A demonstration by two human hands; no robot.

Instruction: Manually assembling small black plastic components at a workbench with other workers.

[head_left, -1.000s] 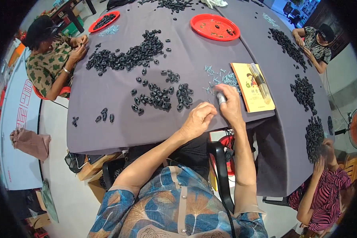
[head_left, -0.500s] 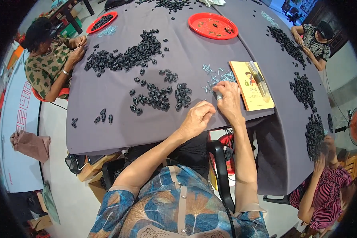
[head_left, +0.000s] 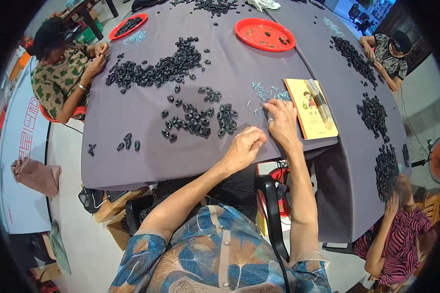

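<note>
Over the near edge of the grey cloth, my left hand [head_left: 244,148] is closed, its fingers curled in; whatever it holds is hidden. Just right of it, my right hand [head_left: 282,122] reaches to the near side of a scatter of small silvery springs [head_left: 260,91]. Its thumb and fingertips are bent together, and I cannot make out what is between them. Left of my hands lie loose black oval plastic pieces [head_left: 193,118] and a tighter cluster of the same pieces [head_left: 227,119]. Several more black pieces [head_left: 127,141] rest apart, farther left.
A yellow booklet [head_left: 303,110] with a clear pen-like tube [head_left: 320,102] on it lies right of my right hand. Beyond are a large black heap [head_left: 156,71] and a red tray [head_left: 259,44]. Co-workers sit at the left and right, with more black heaps [head_left: 387,171] along the right side.
My right hand has shifted slightly, with its fingertips still beside the springs. My left hand stays nearly in place, curled as before. The whole view has shifted a little.
</note>
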